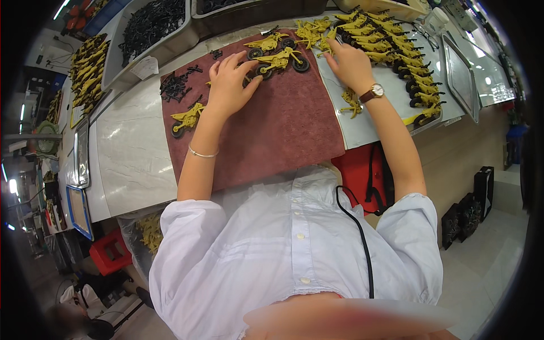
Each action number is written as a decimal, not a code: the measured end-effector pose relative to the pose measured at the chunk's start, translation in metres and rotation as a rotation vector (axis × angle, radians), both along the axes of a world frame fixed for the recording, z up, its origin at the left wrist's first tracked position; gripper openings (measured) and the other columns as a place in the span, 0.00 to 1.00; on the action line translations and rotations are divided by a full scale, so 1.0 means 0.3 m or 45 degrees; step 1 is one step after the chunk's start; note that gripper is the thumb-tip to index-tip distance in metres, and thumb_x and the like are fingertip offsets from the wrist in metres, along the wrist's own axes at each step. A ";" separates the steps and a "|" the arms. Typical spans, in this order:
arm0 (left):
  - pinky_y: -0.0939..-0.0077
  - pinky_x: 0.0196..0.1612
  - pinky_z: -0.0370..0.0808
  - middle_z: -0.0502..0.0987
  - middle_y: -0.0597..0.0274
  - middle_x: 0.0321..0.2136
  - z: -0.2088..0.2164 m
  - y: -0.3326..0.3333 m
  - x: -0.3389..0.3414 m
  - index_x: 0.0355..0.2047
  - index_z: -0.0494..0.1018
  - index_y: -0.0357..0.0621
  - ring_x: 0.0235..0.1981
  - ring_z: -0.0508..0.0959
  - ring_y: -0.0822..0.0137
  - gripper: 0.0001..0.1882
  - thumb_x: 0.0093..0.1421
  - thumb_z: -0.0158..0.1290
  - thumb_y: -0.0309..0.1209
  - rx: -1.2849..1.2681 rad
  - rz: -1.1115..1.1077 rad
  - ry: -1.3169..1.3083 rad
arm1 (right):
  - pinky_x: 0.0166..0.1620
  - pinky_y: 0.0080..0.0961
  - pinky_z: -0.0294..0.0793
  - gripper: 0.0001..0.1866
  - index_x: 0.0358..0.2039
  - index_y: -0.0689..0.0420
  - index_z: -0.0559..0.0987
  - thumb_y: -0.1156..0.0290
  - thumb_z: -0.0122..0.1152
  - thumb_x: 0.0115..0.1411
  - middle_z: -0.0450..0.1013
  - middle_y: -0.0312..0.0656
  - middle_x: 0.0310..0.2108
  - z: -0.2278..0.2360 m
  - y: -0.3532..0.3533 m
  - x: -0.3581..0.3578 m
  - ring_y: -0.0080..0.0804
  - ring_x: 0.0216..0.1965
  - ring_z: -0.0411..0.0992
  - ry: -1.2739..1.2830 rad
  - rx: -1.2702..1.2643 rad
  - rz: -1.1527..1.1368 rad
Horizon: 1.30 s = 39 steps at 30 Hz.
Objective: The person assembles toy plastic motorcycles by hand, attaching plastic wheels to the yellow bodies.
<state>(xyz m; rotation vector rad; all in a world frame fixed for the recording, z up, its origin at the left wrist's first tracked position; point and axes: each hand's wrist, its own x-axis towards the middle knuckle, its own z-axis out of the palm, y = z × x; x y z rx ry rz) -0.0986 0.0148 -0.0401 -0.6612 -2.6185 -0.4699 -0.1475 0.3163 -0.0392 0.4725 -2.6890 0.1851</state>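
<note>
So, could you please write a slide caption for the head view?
Left hand over a maroon cloth, right hand at yellow parts beside it.

I see a yellow motorcycle-shaped model (279,60) lying lengthwise between the two hands, just right of the left hand (229,85), with black wheels (300,64) at its ends, one near the left fingers and the other toward the right hand (352,68). A second yellow model (267,41) lies just beyond the first, ahead of the left fingertips, also with black wheels. I make out a jumbled cluster of yellow parts (309,33) just left of the right fingertips, which reach its edge; I can't tell whether they grip a piece.
</note>
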 end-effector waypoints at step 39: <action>0.60 0.55 0.64 0.76 0.58 0.48 -0.080 -0.264 0.149 0.48 0.76 0.45 0.52 0.73 0.58 0.23 0.55 0.59 0.43 0.147 0.387 -0.098 | 0.43 0.33 0.72 0.20 0.50 0.50 0.74 0.76 0.56 0.55 0.71 0.44 0.35 0.004 0.091 -0.148 0.39 0.37 0.71 -0.320 -0.392 0.500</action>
